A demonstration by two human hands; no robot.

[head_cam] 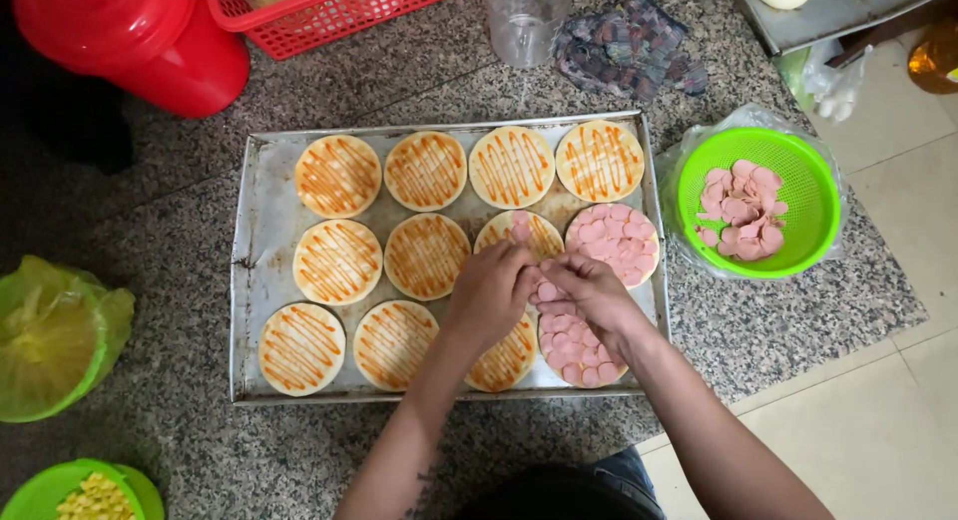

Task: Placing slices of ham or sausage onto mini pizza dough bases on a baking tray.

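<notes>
On the tray (249, 280), two bases nearest the green bowl (798, 241) are covered in sausage (611, 243). My left hand (489, 295) and right hand (589, 292) pinch slices over the third; nine remain bare.

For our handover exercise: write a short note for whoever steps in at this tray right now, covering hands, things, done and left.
Left hand and right hand meet over the tray, pinching pink sausage slices.
Two sauced rounds in the right column are fully covered; one next to them has a few slices.
Nine rounds show sauce only.
More slices wait in the green colander, right of the tray.
</notes>
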